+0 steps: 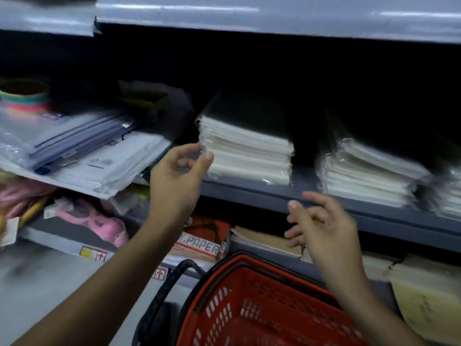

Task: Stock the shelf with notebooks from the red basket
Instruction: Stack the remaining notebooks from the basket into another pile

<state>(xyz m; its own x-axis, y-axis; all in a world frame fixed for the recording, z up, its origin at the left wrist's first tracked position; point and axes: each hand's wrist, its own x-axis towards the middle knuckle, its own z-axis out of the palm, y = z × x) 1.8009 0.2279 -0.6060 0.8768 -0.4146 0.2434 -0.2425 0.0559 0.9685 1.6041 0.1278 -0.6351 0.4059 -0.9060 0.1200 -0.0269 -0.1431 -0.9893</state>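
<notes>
Your left hand (178,168) has a relaxed, empty grip, fingertips touching the left front corner of the wrapped notebook stack (247,153); a dark gap lies right of that stack. Your right hand (321,226) hangs loose and empty below the shelf (249,193) edge, above the red basket (249,308).

The grey shelf (274,193) carries three stacks of plastic-wrapped notebooks side by side: a left stack (247,156), a middle stack (369,176) set apart from it by a dark gap, and a right stack (449,196) cut off by the frame edge. To the left, a pile of clear zip folders (74,148) lies tilted, overhanging the front edge. Behind it stands a roll of coloured bands (25,98).
</notes>
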